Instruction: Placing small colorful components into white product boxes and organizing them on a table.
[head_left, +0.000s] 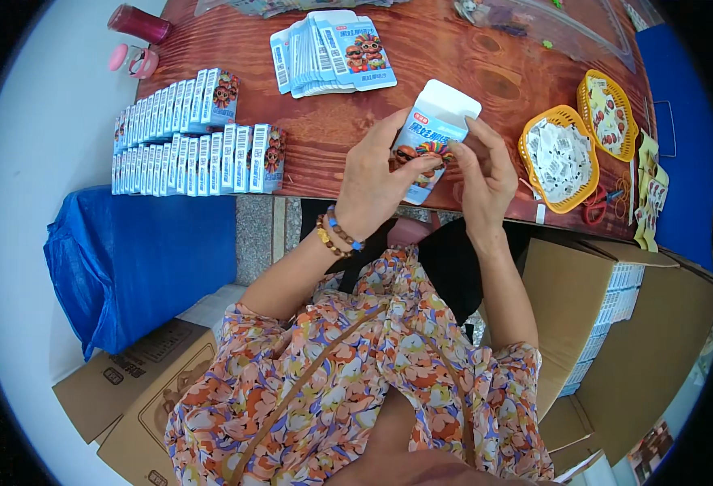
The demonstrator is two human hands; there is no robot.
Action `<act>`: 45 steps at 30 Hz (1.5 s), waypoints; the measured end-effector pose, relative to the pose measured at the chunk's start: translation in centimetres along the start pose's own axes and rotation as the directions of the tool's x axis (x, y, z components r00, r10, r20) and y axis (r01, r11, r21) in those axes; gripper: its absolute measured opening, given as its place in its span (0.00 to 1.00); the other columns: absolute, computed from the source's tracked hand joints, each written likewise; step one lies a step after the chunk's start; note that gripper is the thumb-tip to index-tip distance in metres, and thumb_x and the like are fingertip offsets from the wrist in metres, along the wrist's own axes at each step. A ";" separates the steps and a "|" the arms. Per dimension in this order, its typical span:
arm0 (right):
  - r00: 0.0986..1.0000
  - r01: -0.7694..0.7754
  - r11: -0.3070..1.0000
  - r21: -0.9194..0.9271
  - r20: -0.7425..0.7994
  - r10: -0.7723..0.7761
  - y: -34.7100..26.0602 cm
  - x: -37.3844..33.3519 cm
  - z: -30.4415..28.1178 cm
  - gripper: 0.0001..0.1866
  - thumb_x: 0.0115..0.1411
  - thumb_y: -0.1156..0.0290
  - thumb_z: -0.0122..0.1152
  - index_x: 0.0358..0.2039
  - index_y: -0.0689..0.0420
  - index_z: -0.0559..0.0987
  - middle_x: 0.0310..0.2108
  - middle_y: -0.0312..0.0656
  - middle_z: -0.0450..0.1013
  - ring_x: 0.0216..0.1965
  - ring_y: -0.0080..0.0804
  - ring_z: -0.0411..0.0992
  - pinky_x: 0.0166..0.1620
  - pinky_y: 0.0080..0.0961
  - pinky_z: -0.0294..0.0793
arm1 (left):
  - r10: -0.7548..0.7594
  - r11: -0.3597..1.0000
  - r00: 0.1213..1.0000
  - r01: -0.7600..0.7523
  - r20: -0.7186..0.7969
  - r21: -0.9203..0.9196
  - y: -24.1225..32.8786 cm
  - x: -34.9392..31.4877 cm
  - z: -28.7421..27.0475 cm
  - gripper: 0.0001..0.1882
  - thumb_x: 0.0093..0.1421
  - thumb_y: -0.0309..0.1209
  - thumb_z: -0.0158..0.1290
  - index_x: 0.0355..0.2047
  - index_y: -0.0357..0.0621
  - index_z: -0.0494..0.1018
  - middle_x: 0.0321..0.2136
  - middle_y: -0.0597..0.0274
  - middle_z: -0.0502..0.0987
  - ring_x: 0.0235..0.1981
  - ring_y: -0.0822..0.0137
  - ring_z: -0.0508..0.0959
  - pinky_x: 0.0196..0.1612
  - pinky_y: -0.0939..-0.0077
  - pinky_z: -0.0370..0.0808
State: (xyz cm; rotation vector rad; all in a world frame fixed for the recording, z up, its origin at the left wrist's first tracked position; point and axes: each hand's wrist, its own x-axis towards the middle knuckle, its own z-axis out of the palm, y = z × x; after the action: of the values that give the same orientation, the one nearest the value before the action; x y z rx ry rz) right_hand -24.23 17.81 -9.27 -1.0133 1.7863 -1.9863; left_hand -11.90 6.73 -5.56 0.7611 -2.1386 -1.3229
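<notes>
Between my hands, above the table's near edge, is a light blue small carton (419, 136) with cartoon figures on its front. Its white top flap stands up, and the box tilts a little to the right. My left hand (376, 170) grips its left side, thumb across the front, with beaded bracelets on the wrist. On the right edge, my right hand (486, 170) holds on near the top, its thumb against the front face. Beyond them lies a fanned stack of flat cartons (324, 55). Two rows of filled-out cartons (186, 162) stand upright at the left.
At right are a yellow basket of white packets (526, 150) and another yellow basket (633, 134) with printed packets. Red-handled scissors (595, 206) lie beside them. An open cardboard box (571, 300) stands below right, a blue-covered block (162, 267) below left. A red-lidded jar (139, 24) sits far left.
</notes>
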 end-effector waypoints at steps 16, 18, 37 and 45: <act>0.962 0.140 0.983 -0.121 0.253 -0.106 -2.0 1.6 -2.6 0.09 0.61 0.80 0.63 0.42 0.64 0.79 0.47 0.44 0.75 0.46 0.27 0.75 0.46 0.21 0.76 | 0.251 0.968 0.940 -0.245 0.232 -0.054 -0.1 -0.5 -3.1 0.28 0.58 0.25 0.62 0.57 0.44 0.65 0.44 0.51 0.78 0.42 0.62 0.82 0.44 0.70 0.79; 0.949 0.222 0.956 -0.194 0.268 -0.166 -2.2 1.7 -2.4 0.08 0.60 0.81 0.64 0.41 0.63 0.79 0.46 0.45 0.76 0.47 0.30 0.76 0.46 0.23 0.76 | 0.118 0.987 0.957 -0.083 0.266 -0.141 -0.3 -0.7 -2.9 0.28 0.57 0.24 0.62 0.57 0.44 0.65 0.43 0.53 0.78 0.42 0.63 0.82 0.43 0.71 0.79; 0.733 -0.406 0.901 -0.149 0.536 0.419 -5.9 4.4 -3.8 0.11 0.65 0.78 0.58 0.47 0.65 0.81 0.40 0.40 0.80 0.41 0.20 0.76 0.47 0.19 0.76 | -0.065 0.903 0.911 0.228 0.408 -0.365 -0.3 -1.5 -3.0 0.30 0.58 0.20 0.60 0.57 0.42 0.59 0.40 0.55 0.78 0.40 0.67 0.82 0.41 0.72 0.80; 0.767 -0.327 0.903 -0.277 0.481 0.425 -6.3 3.8 -3.4 0.11 0.62 0.83 0.60 0.45 0.65 0.83 0.37 0.40 0.81 0.40 0.19 0.76 0.45 0.18 0.77 | -0.062 0.894 0.904 0.238 0.423 -0.379 -0.8 -1.6 -2.8 0.33 0.57 0.20 0.61 0.58 0.43 0.57 0.41 0.54 0.77 0.42 0.67 0.82 0.41 0.71 0.79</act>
State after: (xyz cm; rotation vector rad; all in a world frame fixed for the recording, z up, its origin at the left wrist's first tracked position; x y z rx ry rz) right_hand -27.70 19.22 -2.09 -1.0236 1.6905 -1.1670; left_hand -8.75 5.78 -5.42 0.5141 -1.9882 -2.0962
